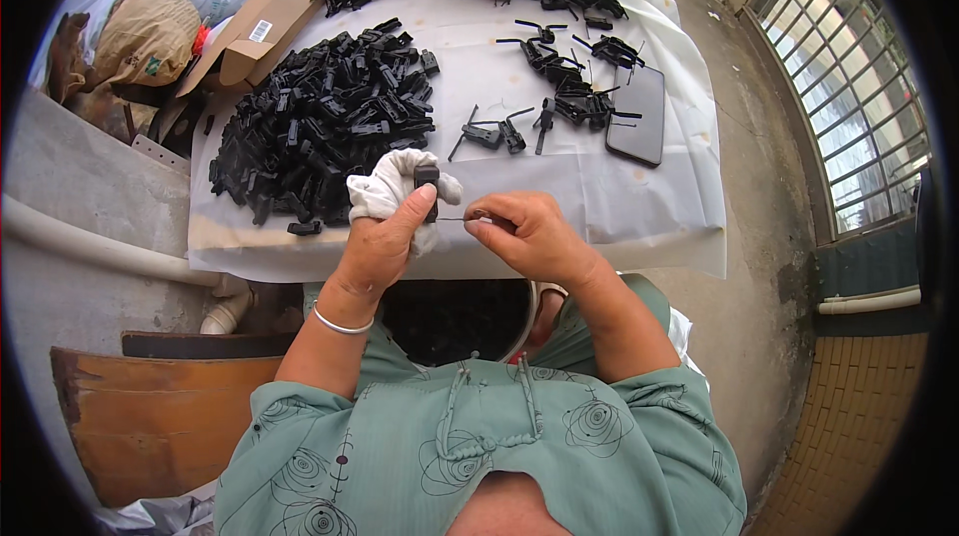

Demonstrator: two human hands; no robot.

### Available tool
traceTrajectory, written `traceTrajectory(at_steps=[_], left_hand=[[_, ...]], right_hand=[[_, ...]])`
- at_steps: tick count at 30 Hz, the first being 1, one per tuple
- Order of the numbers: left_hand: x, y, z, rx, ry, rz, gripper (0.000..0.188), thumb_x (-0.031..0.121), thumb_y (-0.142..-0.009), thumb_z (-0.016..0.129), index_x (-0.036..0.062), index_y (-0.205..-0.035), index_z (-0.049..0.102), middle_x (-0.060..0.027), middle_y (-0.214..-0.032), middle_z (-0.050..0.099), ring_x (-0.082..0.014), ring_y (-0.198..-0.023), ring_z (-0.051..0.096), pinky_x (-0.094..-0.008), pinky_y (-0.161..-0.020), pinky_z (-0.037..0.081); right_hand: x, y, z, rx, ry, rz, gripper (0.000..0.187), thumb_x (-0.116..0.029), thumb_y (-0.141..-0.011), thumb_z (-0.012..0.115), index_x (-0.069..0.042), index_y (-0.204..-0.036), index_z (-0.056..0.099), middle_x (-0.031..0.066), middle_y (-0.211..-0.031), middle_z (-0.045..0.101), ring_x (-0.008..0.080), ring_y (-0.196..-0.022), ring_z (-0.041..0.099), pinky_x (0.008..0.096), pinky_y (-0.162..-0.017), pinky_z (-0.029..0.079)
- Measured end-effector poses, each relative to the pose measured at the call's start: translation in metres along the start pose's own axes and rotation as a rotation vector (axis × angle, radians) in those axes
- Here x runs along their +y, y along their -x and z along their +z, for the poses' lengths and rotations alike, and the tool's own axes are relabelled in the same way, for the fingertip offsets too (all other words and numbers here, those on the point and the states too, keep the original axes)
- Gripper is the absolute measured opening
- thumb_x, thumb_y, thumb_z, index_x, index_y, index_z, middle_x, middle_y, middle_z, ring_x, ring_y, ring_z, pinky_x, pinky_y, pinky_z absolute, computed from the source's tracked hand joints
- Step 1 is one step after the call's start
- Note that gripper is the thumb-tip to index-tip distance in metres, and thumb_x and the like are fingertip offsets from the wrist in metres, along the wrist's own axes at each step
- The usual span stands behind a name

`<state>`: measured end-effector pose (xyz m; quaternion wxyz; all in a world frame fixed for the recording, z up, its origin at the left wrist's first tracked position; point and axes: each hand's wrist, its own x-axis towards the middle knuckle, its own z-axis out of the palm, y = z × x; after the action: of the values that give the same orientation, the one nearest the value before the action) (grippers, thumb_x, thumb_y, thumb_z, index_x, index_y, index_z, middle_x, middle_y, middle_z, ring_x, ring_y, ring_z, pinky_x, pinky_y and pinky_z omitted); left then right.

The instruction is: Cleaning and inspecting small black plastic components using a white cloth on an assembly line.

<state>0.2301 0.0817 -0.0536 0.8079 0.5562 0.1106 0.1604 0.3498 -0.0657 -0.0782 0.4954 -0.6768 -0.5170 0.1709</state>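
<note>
Over the near edge of the table, my left hand [388, 226] is closed on a small black plastic part [428, 179], thumb pressed to its side. A white cloth glove [378, 191] covers this hand's fingers, with the thumb bare. Just to the right, my bare right hand [534, 236] pinches a thin metal pick [452, 219] with a dark handle mostly hidden by the fingers. Its tip points left and reaches the lower end of the black part; whether it enters the part cannot be seen. Behind my left hand lies a big heap of similar black parts [330, 121].
White plastic sheeting [470, 71] covers the table. Black parts with protruding arms [574, 96] lie at the right beside a dark phone-like slab [636, 116]. More parts lie at the back. A cardboard box [265, 26] stands far left. Between my legs sits a round tub [524, 321].
</note>
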Motion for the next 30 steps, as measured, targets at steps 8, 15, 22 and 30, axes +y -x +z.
traceTrajectory(at_steps=[8,15,22,30], left_hand=[[0.000,0.012,0.013,-0.184,-0.242,-0.196,0.029,0.004,-0.087,0.040,0.0041,-0.116,0.044,0.0009,-0.086,0.048,-0.0032,-0.067,0.040,-0.0190,-0.056,0.037],[-0.008,0.007,0.009,-0.152,-0.313,-0.084,0.026,0.009,-0.086,0.043,0.0047,-0.112,0.043,0.0004,-0.075,0.044,-0.0031,-0.054,0.035,-0.0182,-0.045,0.030],[-0.005,0.009,0.005,-0.149,-0.289,-0.128,0.026,0.006,-0.085,0.044,0.0047,-0.111,0.043,0.0005,-0.073,0.043,-0.0031,-0.053,0.032,-0.0182,-0.045,0.028],[-0.005,0.008,0.000,-0.026,-0.416,-0.103,0.022,0.003,-0.082,0.043,0.0016,-0.104,0.048,-0.0021,-0.089,0.049,-0.0068,-0.077,0.044,-0.0223,-0.068,0.042]], right_hand=[[-0.002,-0.003,0.007,0.125,-0.275,0.043,0.012,-0.008,-0.080,0.066,-0.003,-0.088,0.060,0.0003,-0.061,0.049,0.0089,-0.054,0.041,0.0242,-0.050,0.036],[0.002,-0.004,0.009,0.094,-0.293,0.026,0.014,-0.014,-0.085,0.062,-0.002,-0.081,0.056,-0.0038,-0.062,0.044,0.0056,-0.056,0.037,0.0221,-0.050,0.034],[-0.004,-0.007,0.016,0.054,-0.353,0.164,0.016,-0.014,-0.085,0.063,-0.002,-0.078,0.057,-0.0048,-0.060,0.042,0.0040,-0.058,0.036,0.0212,-0.051,0.033],[-0.003,-0.010,0.014,-0.016,-0.205,-0.029,0.022,-0.018,-0.091,0.052,-0.001,-0.078,0.055,0.0055,-0.060,0.049,0.0135,-0.055,0.041,0.0282,-0.053,0.039]])
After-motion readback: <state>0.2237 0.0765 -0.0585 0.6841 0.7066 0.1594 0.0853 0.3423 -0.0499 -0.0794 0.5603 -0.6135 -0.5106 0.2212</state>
